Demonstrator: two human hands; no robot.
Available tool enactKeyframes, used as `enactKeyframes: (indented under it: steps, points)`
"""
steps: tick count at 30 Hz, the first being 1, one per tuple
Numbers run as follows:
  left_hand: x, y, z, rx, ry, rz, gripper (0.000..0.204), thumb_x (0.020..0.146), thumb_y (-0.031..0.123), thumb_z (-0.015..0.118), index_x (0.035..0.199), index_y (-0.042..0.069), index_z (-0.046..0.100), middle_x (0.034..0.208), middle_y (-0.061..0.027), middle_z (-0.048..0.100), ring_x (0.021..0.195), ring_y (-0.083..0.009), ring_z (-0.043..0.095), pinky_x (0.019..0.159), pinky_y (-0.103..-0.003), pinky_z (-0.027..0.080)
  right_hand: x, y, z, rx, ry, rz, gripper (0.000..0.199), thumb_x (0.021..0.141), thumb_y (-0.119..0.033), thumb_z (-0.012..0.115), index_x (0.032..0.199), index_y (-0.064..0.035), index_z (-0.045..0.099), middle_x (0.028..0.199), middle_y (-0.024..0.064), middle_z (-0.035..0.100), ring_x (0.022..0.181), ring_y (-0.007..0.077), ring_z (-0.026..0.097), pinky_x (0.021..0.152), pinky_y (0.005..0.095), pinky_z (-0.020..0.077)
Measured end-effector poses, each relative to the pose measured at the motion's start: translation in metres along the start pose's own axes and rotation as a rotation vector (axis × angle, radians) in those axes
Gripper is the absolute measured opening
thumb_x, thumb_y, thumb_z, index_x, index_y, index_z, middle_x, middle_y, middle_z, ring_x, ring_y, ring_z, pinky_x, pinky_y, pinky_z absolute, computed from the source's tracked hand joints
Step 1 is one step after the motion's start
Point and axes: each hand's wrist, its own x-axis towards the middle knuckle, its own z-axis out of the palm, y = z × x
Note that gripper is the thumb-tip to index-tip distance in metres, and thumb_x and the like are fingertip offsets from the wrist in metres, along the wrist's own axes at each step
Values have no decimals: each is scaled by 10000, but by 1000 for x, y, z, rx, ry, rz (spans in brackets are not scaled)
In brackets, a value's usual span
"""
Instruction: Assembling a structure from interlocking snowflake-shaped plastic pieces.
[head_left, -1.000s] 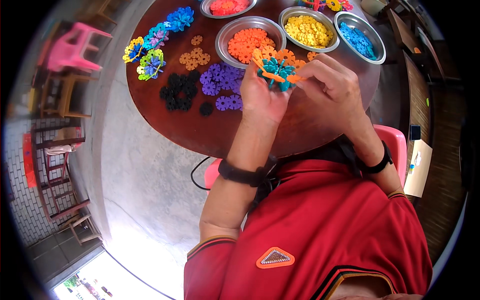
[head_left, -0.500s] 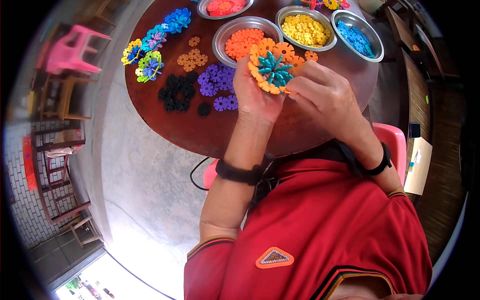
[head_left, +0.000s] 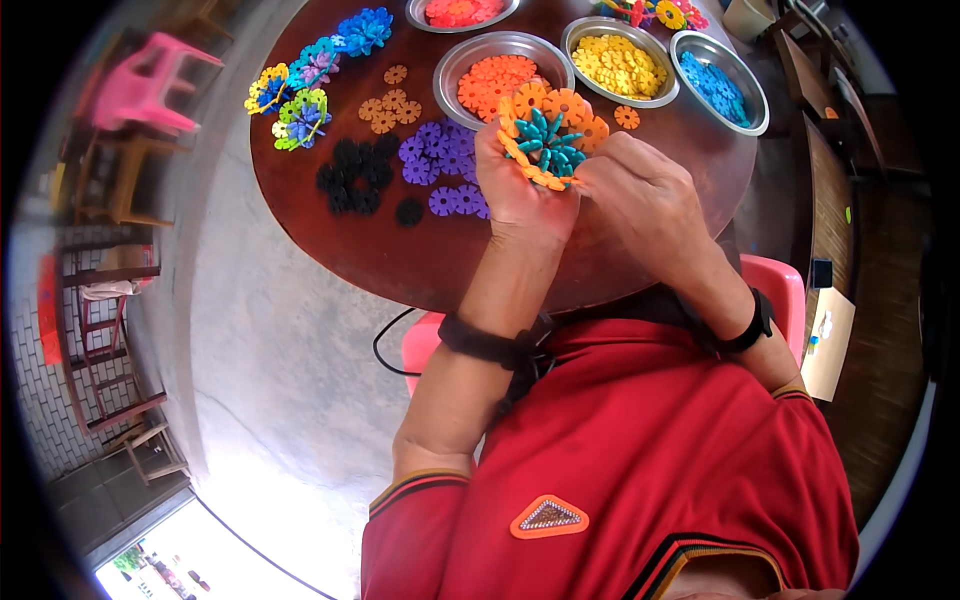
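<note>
Flower [head_left: 549, 138], orange petals with teal centre, is in the left hand [head_left: 522, 195], above the near part of the table [head_left: 400, 262], in front of the steel bowl [head_left: 447, 82] of orange discs. Left grip: clamped round the flower's left and underside; some fingers hidden. Right hand [head_left: 652, 192]: fingertips together, pinched on the lower right rim; can't tell on which piece. Vs 1.0 s ago: open face now turned to camera, right fingertips lower on rim. Vs 0.5 s ago: nearly same pose. Black discs [head_left: 352, 178] and purple discs [head_left: 440, 150] unchanged on table.
</note>
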Motion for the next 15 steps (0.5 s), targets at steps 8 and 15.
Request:
enactKeyframes:
  steps: [8,15]
  points:
    - [1,-3,-2,15,142,46,296,881,272,419,976,57,599,919,-85,655,838,-238,638,758,-379,523,-7,4,10,-58,-78,35,107,722,-78,572,819,-59,529,809,82,468,716,237,556,597,342,486]
    - [-1,-2,-5,41,180,28,296,888,268,393,971,66,592,912,-84,649,835,-236,631,760,-383,515,-6,6,7,-59,-116,28,104,733,-80,572,828,-64,533,785,75,465,682,240,555,584,344,489]
